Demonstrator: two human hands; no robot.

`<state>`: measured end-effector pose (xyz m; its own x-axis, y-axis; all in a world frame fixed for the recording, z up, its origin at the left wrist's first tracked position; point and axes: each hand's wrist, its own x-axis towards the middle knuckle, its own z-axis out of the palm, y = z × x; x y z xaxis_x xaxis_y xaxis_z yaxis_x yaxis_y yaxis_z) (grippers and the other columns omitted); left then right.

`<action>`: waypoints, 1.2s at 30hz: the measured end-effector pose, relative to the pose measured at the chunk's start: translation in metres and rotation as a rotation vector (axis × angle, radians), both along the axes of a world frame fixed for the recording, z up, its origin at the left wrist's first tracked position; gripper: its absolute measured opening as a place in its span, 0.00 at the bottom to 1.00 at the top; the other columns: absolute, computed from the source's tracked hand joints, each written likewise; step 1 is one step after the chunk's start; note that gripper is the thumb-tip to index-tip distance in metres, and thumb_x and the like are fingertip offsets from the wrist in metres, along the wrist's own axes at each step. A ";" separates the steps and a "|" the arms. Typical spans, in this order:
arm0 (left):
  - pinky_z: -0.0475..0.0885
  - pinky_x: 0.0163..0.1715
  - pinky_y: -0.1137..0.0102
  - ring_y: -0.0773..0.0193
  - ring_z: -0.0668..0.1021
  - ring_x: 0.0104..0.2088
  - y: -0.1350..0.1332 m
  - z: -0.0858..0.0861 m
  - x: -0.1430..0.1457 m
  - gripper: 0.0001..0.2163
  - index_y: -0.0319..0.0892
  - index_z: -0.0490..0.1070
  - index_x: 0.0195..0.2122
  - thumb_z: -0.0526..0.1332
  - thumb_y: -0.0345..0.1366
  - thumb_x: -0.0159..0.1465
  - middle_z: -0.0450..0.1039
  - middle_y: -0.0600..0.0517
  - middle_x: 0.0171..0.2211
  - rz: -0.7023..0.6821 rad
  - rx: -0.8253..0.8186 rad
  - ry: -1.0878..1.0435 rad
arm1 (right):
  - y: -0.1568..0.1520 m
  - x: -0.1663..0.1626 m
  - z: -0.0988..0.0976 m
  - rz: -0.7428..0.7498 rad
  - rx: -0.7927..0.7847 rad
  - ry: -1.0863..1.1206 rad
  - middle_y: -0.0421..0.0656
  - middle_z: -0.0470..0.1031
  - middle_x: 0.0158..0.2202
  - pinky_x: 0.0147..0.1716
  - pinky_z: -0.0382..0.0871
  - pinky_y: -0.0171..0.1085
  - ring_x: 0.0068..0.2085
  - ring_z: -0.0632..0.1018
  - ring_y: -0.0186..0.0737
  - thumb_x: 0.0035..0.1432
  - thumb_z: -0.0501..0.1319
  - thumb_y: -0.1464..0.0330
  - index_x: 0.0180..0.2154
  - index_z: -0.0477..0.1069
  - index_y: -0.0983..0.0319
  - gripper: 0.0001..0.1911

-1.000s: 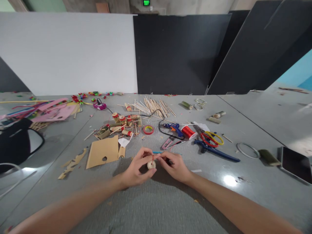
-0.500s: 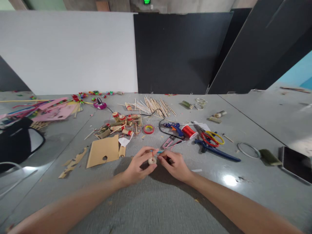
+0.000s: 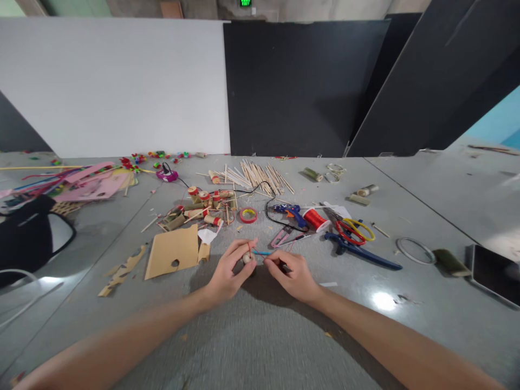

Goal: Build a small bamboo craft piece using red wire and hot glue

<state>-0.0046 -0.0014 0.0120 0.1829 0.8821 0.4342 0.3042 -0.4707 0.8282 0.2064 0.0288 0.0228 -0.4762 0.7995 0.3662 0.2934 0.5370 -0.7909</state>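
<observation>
My left hand (image 3: 229, 271) is closed around a small pale round piece (image 3: 247, 258), perhaps a bamboo section, between thumb and fingers. Red thread (image 3: 249, 247) runs over the piece and up by my index finger. To its right, my right hand (image 3: 290, 272) is pinched shut with the fingertips at a thin blue stick (image 3: 262, 253). Red thread reaches toward those fingertips too; which of the two they grip is too small to make out. Both hands are just above the grey floor.
Beyond my hands lie red tape (image 3: 248, 215), a glue gun (image 3: 296, 216), a red thread spool (image 3: 316, 220), pink-handled scissors (image 3: 281, 236), and a blue-handled cutter (image 3: 361, 252). Cardboard (image 3: 170, 252) and bamboo pieces (image 3: 203, 206) lie left, wooden sticks (image 3: 264, 176) behind, a dark panel (image 3: 300, 86) at the back.
My left hand has moved slightly left with the round piece, which has turned so its face shows less. The gap between my hands has widened. My right hand has hardly moved.
</observation>
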 end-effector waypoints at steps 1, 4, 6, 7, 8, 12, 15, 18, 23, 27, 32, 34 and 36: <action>0.66 0.57 0.59 0.56 0.72 0.54 0.000 0.000 0.000 0.19 0.44 0.68 0.62 0.58 0.37 0.70 0.68 0.43 0.53 0.004 -0.008 -0.007 | 0.000 0.000 0.000 0.001 -0.002 0.000 0.36 0.68 0.23 0.27 0.60 0.32 0.25 0.67 0.31 0.67 0.58 0.64 0.32 0.71 0.61 0.11; 0.68 0.54 0.61 0.57 0.73 0.51 -0.001 0.003 0.001 0.18 0.44 0.70 0.59 0.58 0.37 0.70 0.68 0.43 0.51 0.017 -0.036 -0.029 | 0.000 -0.001 -0.001 0.000 -0.012 0.008 0.37 0.68 0.23 0.26 0.60 0.32 0.25 0.67 0.32 0.67 0.58 0.63 0.32 0.72 0.61 0.12; 0.69 0.52 0.62 0.57 0.73 0.49 -0.001 0.004 0.001 0.17 0.43 0.71 0.59 0.58 0.37 0.70 0.69 0.43 0.49 0.026 -0.049 -0.036 | 0.000 -0.001 -0.002 -0.005 -0.011 0.006 0.36 0.67 0.23 0.26 0.60 0.32 0.24 0.66 0.32 0.68 0.57 0.62 0.33 0.72 0.61 0.12; 0.69 0.51 0.62 0.58 0.73 0.48 -0.001 0.005 0.001 0.16 0.43 0.71 0.58 0.58 0.37 0.70 0.69 0.44 0.48 0.030 -0.052 -0.036 | 0.000 -0.001 -0.002 -0.009 -0.007 0.003 0.36 0.67 0.23 0.26 0.59 0.32 0.24 0.66 0.32 0.68 0.57 0.62 0.33 0.72 0.61 0.12; 0.69 0.51 0.62 0.58 0.73 0.48 -0.001 0.006 0.001 0.16 0.43 0.71 0.57 0.58 0.37 0.70 0.69 0.44 0.47 0.034 -0.054 -0.036 | 0.000 -0.001 -0.002 -0.014 -0.003 0.000 0.36 0.66 0.23 0.25 0.59 0.32 0.24 0.65 0.32 0.67 0.57 0.62 0.33 0.72 0.61 0.12; 0.68 0.52 0.62 0.57 0.74 0.48 0.000 0.006 0.002 0.14 0.43 0.72 0.56 0.58 0.36 0.70 0.70 0.45 0.46 0.030 -0.046 -0.048 | 0.000 0.000 -0.004 -0.032 -0.006 -0.003 0.36 0.65 0.22 0.25 0.58 0.33 0.23 0.64 0.32 0.67 0.57 0.62 0.33 0.72 0.61 0.12; 0.68 0.51 0.63 0.58 0.74 0.47 0.000 0.006 0.003 0.14 0.43 0.72 0.55 0.58 0.36 0.70 0.71 0.46 0.44 0.004 -0.051 -0.063 | 0.001 -0.001 -0.005 -0.060 -0.004 -0.003 0.35 0.64 0.22 0.25 0.58 0.33 0.23 0.64 0.32 0.67 0.58 0.62 0.33 0.72 0.61 0.12; 0.69 0.50 0.64 0.60 0.75 0.44 -0.001 0.006 0.003 0.15 0.43 0.71 0.57 0.59 0.37 0.69 0.72 0.48 0.42 -0.012 -0.063 -0.066 | 0.002 -0.001 -0.006 -0.093 -0.002 -0.005 0.35 0.64 0.21 0.25 0.58 0.33 0.22 0.64 0.31 0.67 0.58 0.62 0.33 0.72 0.61 0.12; 0.68 0.51 0.63 0.58 0.75 0.46 -0.001 0.006 0.002 0.16 0.43 0.72 0.55 0.62 0.39 0.67 0.73 0.46 0.44 0.009 -0.049 -0.012 | 0.001 0.000 -0.007 -0.094 0.009 -0.001 0.34 0.63 0.20 0.24 0.57 0.32 0.21 0.63 0.31 0.67 0.59 0.63 0.33 0.72 0.61 0.10; 0.68 0.51 0.62 0.56 0.74 0.48 0.000 0.005 0.002 0.17 0.43 0.73 0.55 0.65 0.40 0.66 0.74 0.46 0.44 0.028 0.008 0.028 | 0.000 0.000 -0.006 -0.090 0.009 -0.003 0.34 0.61 0.20 0.23 0.56 0.32 0.21 0.62 0.31 0.67 0.58 0.63 0.33 0.71 0.61 0.11; 0.68 0.50 0.62 0.56 0.73 0.47 0.001 0.004 0.001 0.21 0.44 0.72 0.58 0.66 0.41 0.65 0.75 0.46 0.43 0.036 0.047 0.043 | -0.001 -0.001 -0.007 -0.086 0.000 -0.005 0.34 0.61 0.20 0.22 0.56 0.33 0.21 0.62 0.31 0.67 0.57 0.61 0.33 0.71 0.61 0.12; 0.68 0.49 0.62 0.56 0.74 0.46 0.001 0.004 0.001 0.22 0.45 0.72 0.59 0.66 0.42 0.65 0.75 0.46 0.43 0.041 0.031 0.037 | -0.001 -0.001 -0.007 -0.097 0.007 -0.003 0.34 0.61 0.20 0.23 0.56 0.33 0.21 0.62 0.32 0.67 0.57 0.61 0.33 0.71 0.61 0.12; 0.69 0.48 0.63 0.56 0.74 0.45 0.001 0.004 0.001 0.23 0.45 0.72 0.59 0.67 0.44 0.64 0.75 0.46 0.42 0.046 0.004 0.024 | -0.001 -0.001 -0.007 -0.107 0.011 -0.007 0.35 0.62 0.20 0.23 0.57 0.33 0.21 0.63 0.32 0.67 0.57 0.61 0.33 0.72 0.61 0.13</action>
<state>-0.0038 -0.0001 0.0159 0.1531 0.8878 0.4340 0.3456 -0.4595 0.8182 0.2057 0.0281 0.0160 -0.3908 0.8421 0.3717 0.3553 0.5105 -0.7831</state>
